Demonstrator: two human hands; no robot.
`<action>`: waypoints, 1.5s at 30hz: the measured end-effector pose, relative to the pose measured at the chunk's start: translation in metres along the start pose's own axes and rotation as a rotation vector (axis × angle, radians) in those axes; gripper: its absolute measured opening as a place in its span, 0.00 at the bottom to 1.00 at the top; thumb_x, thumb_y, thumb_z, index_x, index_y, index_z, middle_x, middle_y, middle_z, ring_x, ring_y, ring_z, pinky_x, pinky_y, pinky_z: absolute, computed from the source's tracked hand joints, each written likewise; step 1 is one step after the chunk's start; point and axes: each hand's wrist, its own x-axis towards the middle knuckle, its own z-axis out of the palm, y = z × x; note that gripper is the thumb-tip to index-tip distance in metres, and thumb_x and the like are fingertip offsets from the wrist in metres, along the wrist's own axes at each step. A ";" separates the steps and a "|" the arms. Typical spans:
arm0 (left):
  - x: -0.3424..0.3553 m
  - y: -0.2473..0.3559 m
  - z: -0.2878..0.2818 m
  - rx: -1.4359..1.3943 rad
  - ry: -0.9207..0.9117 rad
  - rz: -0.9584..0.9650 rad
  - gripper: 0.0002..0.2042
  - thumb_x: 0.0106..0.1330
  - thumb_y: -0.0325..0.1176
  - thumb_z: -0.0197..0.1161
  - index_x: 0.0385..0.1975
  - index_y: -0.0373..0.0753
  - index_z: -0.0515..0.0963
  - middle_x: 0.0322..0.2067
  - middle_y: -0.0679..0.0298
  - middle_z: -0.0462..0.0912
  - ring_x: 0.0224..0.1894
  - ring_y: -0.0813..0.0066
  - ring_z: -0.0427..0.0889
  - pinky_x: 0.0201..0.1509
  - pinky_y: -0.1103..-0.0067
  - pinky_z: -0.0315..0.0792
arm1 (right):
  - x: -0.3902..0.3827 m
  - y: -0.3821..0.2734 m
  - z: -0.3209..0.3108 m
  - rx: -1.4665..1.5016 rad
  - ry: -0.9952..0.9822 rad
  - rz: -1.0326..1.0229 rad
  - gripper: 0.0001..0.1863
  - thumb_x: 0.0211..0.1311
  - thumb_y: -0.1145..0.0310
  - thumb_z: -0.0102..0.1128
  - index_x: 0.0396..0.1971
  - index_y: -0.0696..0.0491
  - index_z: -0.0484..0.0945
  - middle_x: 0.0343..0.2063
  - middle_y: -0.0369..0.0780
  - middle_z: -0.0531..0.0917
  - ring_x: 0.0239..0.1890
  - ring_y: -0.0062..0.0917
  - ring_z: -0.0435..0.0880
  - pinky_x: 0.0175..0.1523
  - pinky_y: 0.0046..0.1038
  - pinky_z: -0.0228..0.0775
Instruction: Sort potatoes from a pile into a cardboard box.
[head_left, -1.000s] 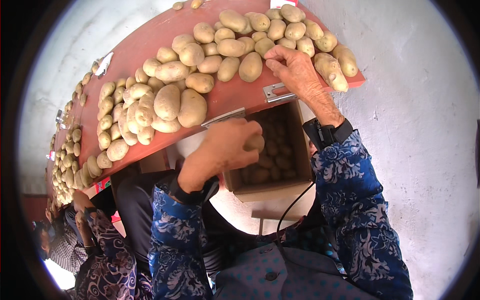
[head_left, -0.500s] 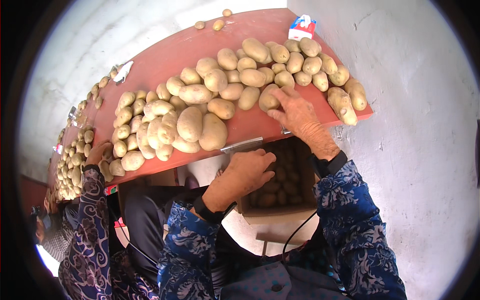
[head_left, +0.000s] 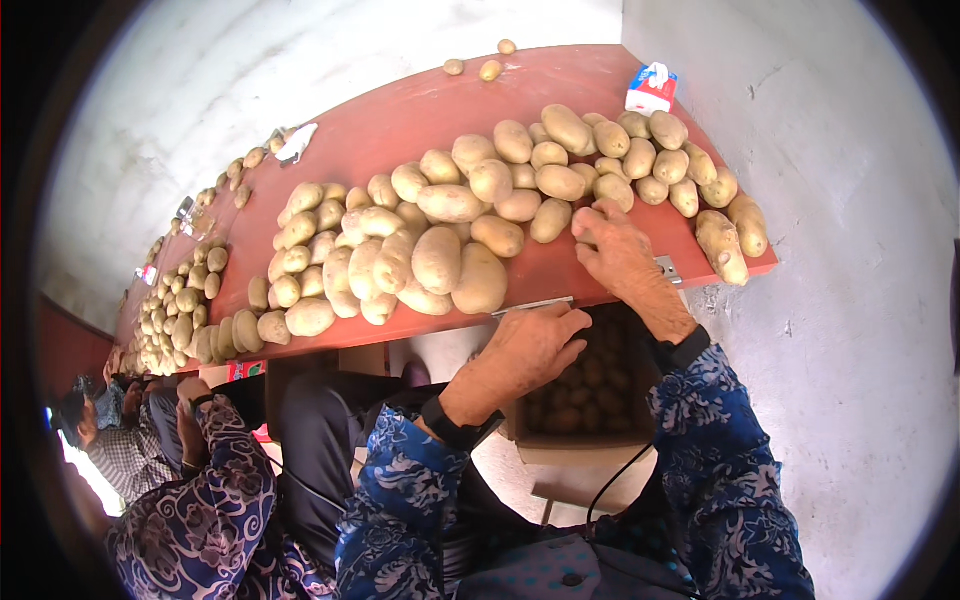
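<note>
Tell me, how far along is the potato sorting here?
Some looks done: a cardboard box under the red table already holds potatoes. In hand: the right hand rests on the table by the potato pile, touching one, while the left hand sits at the table edge above the box; whether it holds anything is unclear. Left: most potatoes are on the table.

- Left hand (head_left: 525, 350): palm side hidden, can't tell if it holds anything
- Cardboard box (head_left: 590, 400): near wall covered by left hand, far part under red table (head_left: 400, 120) edge; contents dim
- Right hand (head_left: 620, 250): fingertips tucked among potatoes (head_left: 450, 250), grip unclear
- Neighbour's sleeve (head_left: 220, 480): cut by the dark fisheye rim
</note>
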 end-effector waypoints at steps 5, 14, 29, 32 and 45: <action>-0.001 -0.003 -0.016 -0.027 0.192 -0.134 0.08 0.60 0.29 0.64 0.38 0.40 0.79 0.35 0.59 0.81 0.38 0.55 0.82 0.39 0.66 0.77 | -0.012 -0.007 -0.043 0.324 -0.089 0.069 0.16 0.50 0.71 0.62 0.41 0.51 0.73 0.38 0.42 0.78 0.42 0.36 0.80 0.46 0.36 0.72; -0.024 -0.032 -0.066 0.426 0.705 -0.278 0.13 0.54 0.23 0.65 0.41 0.39 0.80 0.41 0.58 0.79 0.41 0.54 0.80 0.45 0.66 0.75 | -0.033 -0.007 -0.061 0.420 -0.748 0.024 0.20 0.48 0.67 0.63 0.44 0.55 0.79 0.39 0.40 0.82 0.43 0.29 0.80 0.50 0.28 0.71; -0.040 -0.063 -0.060 0.799 0.396 -0.313 0.29 0.45 0.20 0.63 0.53 0.45 0.77 0.51 0.55 0.76 0.56 0.53 0.72 0.70 0.55 0.56 | -0.025 -0.002 -0.037 0.362 -0.822 0.071 0.14 0.60 0.67 0.60 0.42 0.59 0.78 0.30 0.43 0.83 0.25 0.26 0.84 0.34 0.29 0.73; -0.039 -0.063 -0.063 0.756 0.431 -0.323 0.28 0.48 0.23 0.66 0.55 0.44 0.75 0.50 0.57 0.77 0.56 0.54 0.72 0.71 0.55 0.55 | -0.026 -0.002 -0.037 0.413 -0.790 0.065 0.11 0.61 0.69 0.59 0.40 0.60 0.78 0.27 0.42 0.82 0.25 0.25 0.84 0.33 0.28 0.73; -0.023 -0.025 -0.059 0.593 0.590 -0.163 0.27 0.56 0.33 0.66 0.58 0.36 0.71 0.48 0.54 0.74 0.53 0.53 0.73 0.71 0.52 0.52 | -0.017 -0.019 -0.044 0.752 -0.593 0.211 0.16 0.65 0.65 0.59 0.48 0.58 0.76 0.35 0.40 0.82 0.31 0.24 0.84 0.34 0.22 0.76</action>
